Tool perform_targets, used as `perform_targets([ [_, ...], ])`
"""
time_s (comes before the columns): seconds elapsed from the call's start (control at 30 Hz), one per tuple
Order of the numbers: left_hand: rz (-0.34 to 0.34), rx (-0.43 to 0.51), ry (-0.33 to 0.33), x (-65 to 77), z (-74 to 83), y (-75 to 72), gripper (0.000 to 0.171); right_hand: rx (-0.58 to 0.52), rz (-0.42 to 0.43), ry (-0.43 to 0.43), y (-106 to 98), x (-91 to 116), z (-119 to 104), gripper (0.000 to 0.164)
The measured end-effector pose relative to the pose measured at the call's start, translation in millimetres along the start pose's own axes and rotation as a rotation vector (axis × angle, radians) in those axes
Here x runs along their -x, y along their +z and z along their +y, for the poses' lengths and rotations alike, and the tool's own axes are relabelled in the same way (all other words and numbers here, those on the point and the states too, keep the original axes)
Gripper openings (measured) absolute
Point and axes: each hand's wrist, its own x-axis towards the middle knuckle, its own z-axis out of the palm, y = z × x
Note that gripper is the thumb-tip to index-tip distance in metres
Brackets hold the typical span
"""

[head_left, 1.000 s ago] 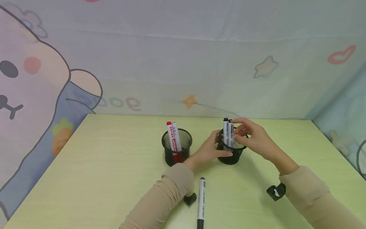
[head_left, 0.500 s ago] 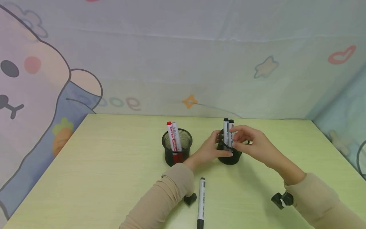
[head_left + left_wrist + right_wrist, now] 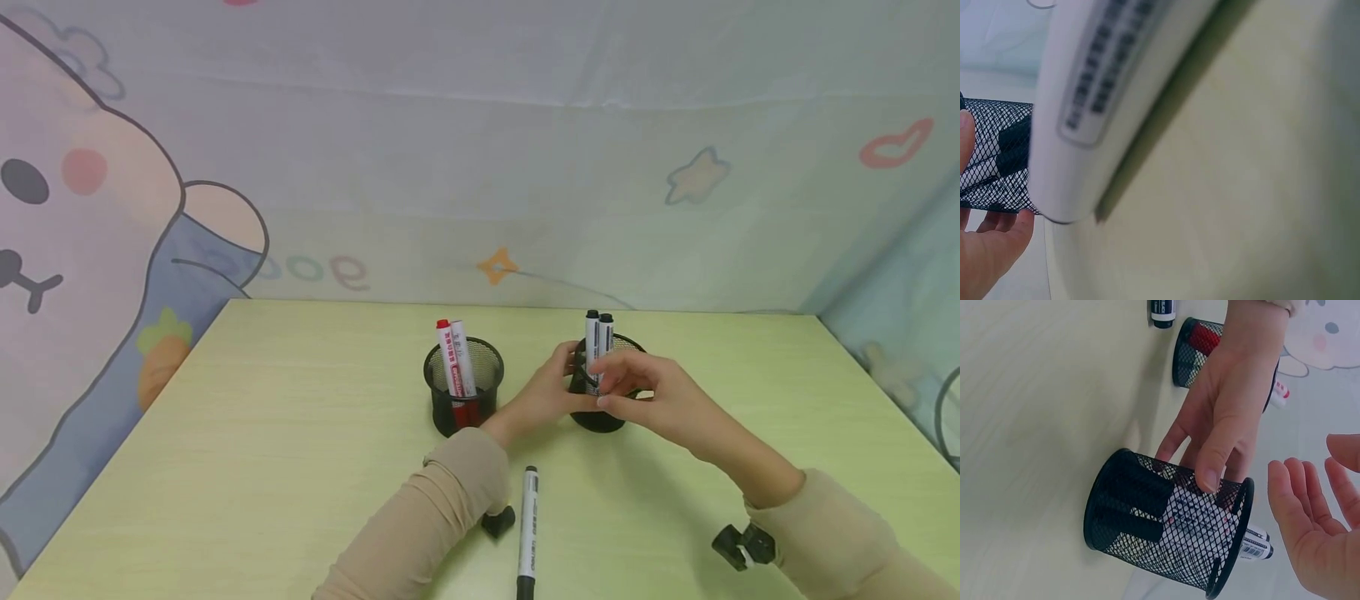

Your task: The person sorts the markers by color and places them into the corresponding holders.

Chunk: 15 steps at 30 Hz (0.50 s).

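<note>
At the back right of the table a black mesh pen cup (image 3: 598,421) holds two white markers (image 3: 592,335) with black ends up. My left hand (image 3: 540,396) grips the cup from its left side, thumb across the front, as the right wrist view also shows. Over the cup's front right edge my right hand (image 3: 663,398) hovers with fingers loosely bent. Nothing is between its fingers; in the right wrist view that hand (image 3: 1319,540) stands beside the cup's rim, apart from the marker ends (image 3: 1255,544).
A second mesh cup (image 3: 465,417) with a red-capped marker (image 3: 448,354) and another whitish marker stands to the left. One loose black-capped marker (image 3: 528,525) lies on the table (image 3: 300,433) beside my left forearm. A printed cloth (image 3: 420,167) hangs behind the table.
My right hand has drawn away from the marker tops, moving down and slightly toward me. My left hand stays on the cup, and both markers stay inside.
</note>
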Motion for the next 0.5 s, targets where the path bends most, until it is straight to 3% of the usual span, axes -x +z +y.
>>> perform_targets([
  [0.5,0.014,-0.049,0.008,-0.9,0.1,0.3,0.071,-0.025,-0.045,0.018,16.0,7.3,10.2,0.023],
])
